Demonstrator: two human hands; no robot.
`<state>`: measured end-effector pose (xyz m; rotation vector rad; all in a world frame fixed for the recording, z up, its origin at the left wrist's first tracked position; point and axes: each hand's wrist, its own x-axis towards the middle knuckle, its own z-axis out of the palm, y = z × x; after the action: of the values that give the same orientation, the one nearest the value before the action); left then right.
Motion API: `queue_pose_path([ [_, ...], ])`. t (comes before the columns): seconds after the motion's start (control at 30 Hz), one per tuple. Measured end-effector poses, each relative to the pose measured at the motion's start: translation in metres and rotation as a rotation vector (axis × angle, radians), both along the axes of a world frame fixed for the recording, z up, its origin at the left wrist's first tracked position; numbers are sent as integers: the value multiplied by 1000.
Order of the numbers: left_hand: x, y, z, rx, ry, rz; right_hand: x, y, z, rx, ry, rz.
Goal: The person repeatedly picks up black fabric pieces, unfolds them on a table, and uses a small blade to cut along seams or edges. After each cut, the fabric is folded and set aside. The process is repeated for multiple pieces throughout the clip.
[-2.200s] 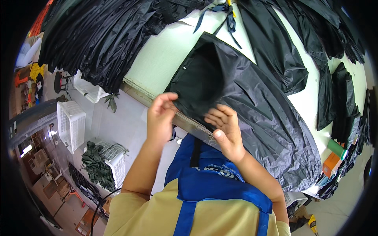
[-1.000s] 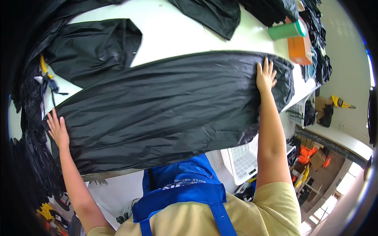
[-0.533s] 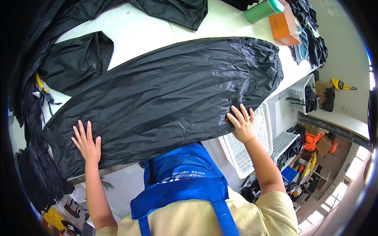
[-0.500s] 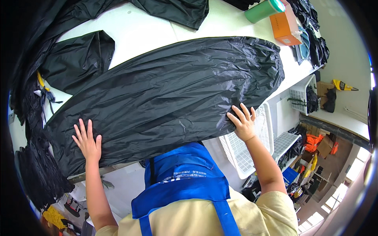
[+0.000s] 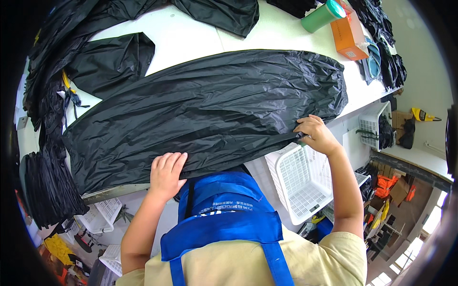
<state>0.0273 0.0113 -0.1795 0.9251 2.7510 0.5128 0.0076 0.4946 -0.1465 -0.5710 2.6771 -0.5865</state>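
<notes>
A long, shiny black garment piece, with a gathered right end, lies wrinkled across the white table. At its near edge, left of my blue apron, my left hand rests on the cloth, fingers lying side by side and thumb apart. Toward the right end, my right hand has its fingers bent and closed on the near edge, with a small dark fold of cloth at the fingertips. Whatever lies under the garment is hidden.
Black cloth pieces lie at the left, with a hanging black bundle at the table's left edge. A green tumbler and an orange box stand far right. White plastic baskets sit below the table edge.
My left hand has moved right along the near edge, and its spread fingers have come together. My right hand has shifted slightly right and changed from lying flat to gripping the edge.
</notes>
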Motion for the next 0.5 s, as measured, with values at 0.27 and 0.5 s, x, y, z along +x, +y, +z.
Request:
queue_pose_path([
  [0.27,-8,-8,-6,184,-104,178,52,-69,18,8,517,137],
  [0.5,-7,-12,-8,134,-103,202,36,-58,25,200,523,168],
])
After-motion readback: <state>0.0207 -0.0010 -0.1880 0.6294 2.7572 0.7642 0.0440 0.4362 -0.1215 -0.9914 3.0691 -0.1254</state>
